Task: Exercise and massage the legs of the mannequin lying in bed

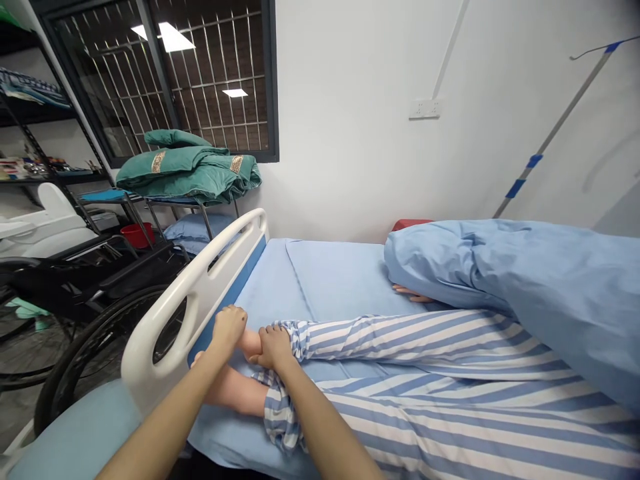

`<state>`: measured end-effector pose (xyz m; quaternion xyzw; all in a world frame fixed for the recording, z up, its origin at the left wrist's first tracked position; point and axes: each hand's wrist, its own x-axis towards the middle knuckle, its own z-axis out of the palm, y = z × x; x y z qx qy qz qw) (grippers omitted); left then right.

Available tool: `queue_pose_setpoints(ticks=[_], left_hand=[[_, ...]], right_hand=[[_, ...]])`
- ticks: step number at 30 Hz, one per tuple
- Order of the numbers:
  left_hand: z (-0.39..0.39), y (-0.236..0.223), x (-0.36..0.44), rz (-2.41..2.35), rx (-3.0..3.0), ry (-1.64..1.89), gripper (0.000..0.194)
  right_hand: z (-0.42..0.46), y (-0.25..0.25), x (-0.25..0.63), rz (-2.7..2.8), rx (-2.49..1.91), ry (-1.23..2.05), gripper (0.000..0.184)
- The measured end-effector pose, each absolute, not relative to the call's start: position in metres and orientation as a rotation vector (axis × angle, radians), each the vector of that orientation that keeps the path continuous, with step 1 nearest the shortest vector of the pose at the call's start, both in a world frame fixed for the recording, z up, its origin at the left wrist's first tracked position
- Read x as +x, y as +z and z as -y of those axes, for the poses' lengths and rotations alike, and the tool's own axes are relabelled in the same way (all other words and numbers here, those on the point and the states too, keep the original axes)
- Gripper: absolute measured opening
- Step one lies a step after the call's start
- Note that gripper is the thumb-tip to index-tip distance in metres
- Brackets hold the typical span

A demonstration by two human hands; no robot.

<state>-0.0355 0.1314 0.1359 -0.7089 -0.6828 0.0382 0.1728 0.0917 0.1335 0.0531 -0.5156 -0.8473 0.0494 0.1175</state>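
Observation:
A figure in blue-and-white striped trousers [400, 340], whose smooth legs look like a care manikin's, lies on the bed. My left hand [230, 327] is closed around the far foot, most of which it hides. Just to its right, my right hand [275, 347] wraps the ankle [251, 343] of that same leg, beside the bunched trouser cuff [297, 337]. The nearer lower leg [237, 392] rests bare on the sheet under my forearms, its trouser leg gathered up. My left forearm partly covers the nearer foot.
A white bed end board [165, 313] stands close left of my hands. A blue quilt [500, 267] is folded back over the figure's upper body, with a hand [413, 293] showing beneath. A wheelchair [100, 293] stands beyond the board. Green bedding [190, 167] lies under the window.

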Motion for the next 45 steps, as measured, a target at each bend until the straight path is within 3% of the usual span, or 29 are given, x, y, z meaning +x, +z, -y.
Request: queue_pose_setpoints(ticks=[8, 20, 33, 37, 45], left_hand=[[-0.118, 0.149, -0.030, 1.953, -2.015, 0.297, 0.039], [-0.157, 0.154, -0.017, 2.150, -1.932, 0.644, 0.023], [-0.142, 0.131, -0.022, 2.050, -1.927, 0.228, 0.039], [-0.135, 0.127, -0.028, 1.969, -1.935, 0.056, 0.037], [-0.107, 0.130, -0.028, 1.856, -1.935, 0.051, 0.034]], right_hand=[[-0.131, 0.054, 0.092, 2.465, -1.503, 0.150, 0.064], [-0.135, 0.050, 0.092, 2.458, -1.500, 0.155, 0.062], [-0.133, 0.054, 0.092, 2.469, -1.511, 0.141, 0.052], [-0.132, 0.055, 0.092, 2.465, -1.517, 0.144, 0.053], [-0.132, 0.050, 0.092, 2.454, -1.501, 0.133, 0.064]])
